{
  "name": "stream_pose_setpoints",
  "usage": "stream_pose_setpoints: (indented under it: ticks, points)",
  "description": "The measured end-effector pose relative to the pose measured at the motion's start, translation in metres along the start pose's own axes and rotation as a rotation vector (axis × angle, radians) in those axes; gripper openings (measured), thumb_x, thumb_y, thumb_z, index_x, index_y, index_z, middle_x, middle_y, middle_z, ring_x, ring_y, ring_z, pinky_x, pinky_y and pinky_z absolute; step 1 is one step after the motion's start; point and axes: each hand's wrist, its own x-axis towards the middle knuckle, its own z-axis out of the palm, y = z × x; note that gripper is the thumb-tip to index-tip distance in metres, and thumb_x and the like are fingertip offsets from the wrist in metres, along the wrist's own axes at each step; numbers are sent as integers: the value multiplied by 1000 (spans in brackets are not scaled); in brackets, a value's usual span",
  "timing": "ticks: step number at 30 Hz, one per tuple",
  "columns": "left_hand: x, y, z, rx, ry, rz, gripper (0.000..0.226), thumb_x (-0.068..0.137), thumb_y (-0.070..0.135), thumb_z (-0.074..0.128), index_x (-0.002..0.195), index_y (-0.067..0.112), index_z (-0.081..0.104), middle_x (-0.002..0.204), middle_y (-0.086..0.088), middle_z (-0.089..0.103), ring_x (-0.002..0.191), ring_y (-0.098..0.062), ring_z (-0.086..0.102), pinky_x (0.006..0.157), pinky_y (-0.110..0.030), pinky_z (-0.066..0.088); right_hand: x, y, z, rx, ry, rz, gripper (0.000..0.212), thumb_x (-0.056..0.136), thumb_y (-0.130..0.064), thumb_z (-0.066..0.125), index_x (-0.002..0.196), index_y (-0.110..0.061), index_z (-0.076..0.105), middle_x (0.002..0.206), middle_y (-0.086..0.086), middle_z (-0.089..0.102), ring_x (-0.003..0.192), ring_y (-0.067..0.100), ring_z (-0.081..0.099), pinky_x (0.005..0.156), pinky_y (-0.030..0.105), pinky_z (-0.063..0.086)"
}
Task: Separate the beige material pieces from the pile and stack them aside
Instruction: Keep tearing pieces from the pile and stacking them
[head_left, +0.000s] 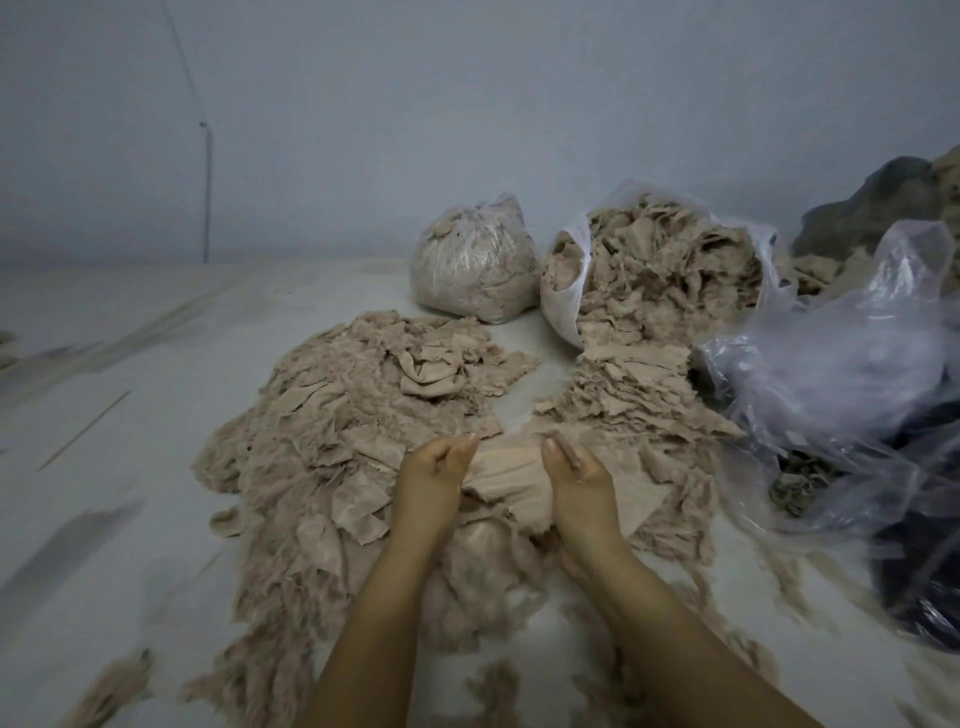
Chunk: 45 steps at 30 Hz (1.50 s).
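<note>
Both forearms are extended over the floor (130, 415). One beige piece (506, 470) is gripped at its ends, left hand (434, 475) and right hand (579, 480) curled round it, just above the spread pile (332, 441). An open bag (660, 260) of scraps is seen behind, a tied bag (472, 260) beside it.

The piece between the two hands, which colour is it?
Plain beige piece, no pattern; the head view shows it.

Single head view, looking forward and down (wide-angle), close above floor (130, 415) by wall (467, 104).
</note>
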Motion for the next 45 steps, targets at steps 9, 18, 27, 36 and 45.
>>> stream_pose_setpoints:
  ticks: [9, 18, 27, 36, 45]
  points:
    - [-9, 10, -5, -83, -462, -406, 42, 67, 41, 80, 90, 7, 75, 92, -15, 73, 82, -30, 69, 67, -30, 54, 2, -1, 18, -54, -4, -46, 43, 98, -31, 50, 130, -3, 54, 122, 14, 64, 115, 25, 60, 103, 45, 46]
    - [2, 2, -15, 3, -289, -293, 38, 98, 19, 48, 63, 9, 57, 34, 6, 36, 31, -3, 26, 36, -15, 21, 17, -9, 1, 131, 82, 29, 20, 93, -16, 60, 109, -4, 64, 113, 16, 67, 101, 25, 66, 92, 38, 53]
    - [-1, -2, -4, -49, -156, -270, 43, 98, 30, 49, 61, 21, 70, 37, 4, 37, 41, -12, 36, 57, -27, 36, 20, -10, 0, 45, 61, 81, 53, 97, -27, 54, 142, -2, 39, 140, 16, 50, 128, 29, 49, 110, 46, 39]
    - [1, -2, -15, -40, 192, -269, 40, 98, 22, 47, 61, 11, 53, 50, 0, 47, 49, -15, 42, 49, -24, 34, 24, -17, -19, 34, 87, 72, 52, 91, -21, 64, 135, 1, 49, 129, 18, 59, 119, 32, 57, 106, 48, 42]
    - [-9, 8, 13, 61, -263, -78, 49, 74, 57, 56, 106, 22, 68, 99, 6, 72, 91, -6, 67, 74, -13, 50, 14, -26, -7, 94, -198, 151, 52, 88, -21, 67, 130, 5, 50, 126, 25, 59, 116, 37, 59, 105, 52, 42]
